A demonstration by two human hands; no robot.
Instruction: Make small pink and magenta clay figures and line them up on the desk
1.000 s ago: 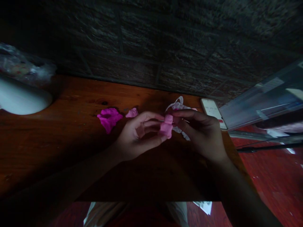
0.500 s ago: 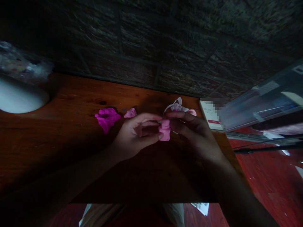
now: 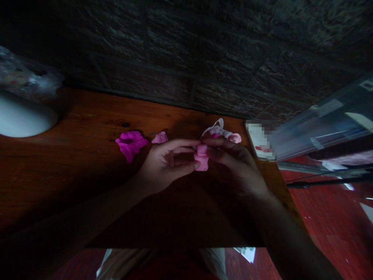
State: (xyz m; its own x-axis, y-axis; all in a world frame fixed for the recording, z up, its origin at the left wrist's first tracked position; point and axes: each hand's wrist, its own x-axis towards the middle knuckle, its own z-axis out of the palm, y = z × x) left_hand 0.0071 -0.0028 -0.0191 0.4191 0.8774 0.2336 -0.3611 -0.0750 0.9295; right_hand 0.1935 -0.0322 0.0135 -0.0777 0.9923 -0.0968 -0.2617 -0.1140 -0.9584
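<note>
Between my hands is a small pink clay figure point(image 3: 201, 159), built of a narrower block on top of a wider one. My left hand point(image 3: 163, 165) grips its left side, thumb pressed on the lower block. My right hand point(image 3: 237, 159) is closed at the upper block's right side, thumb and forefinger against it. On the wooden table behind lie a flat magenta clay piece point(image 3: 131, 143) and a smaller pink clay lump point(image 3: 160, 137). Past my right fingers rest a thin whitish strip point(image 3: 220, 124) and a peach-pink clay piece point(image 3: 234, 137), partly hidden by that hand.
A dark stone-tiled wall point(image 3: 169, 62) rises behind the wooden table point(image 3: 87, 116). At left are a white rounded object point(image 3: 26, 116) and crumpled clear plastic point(image 3: 37, 83). A white box point(image 3: 258, 136) and a large clear panel point(image 3: 317, 124) stand at right, above a red floor point(image 3: 329, 217).
The view has shifted slightly. My right fingers have closed in a little on the upper block of the clay figure; both hands stay in about the same place.
</note>
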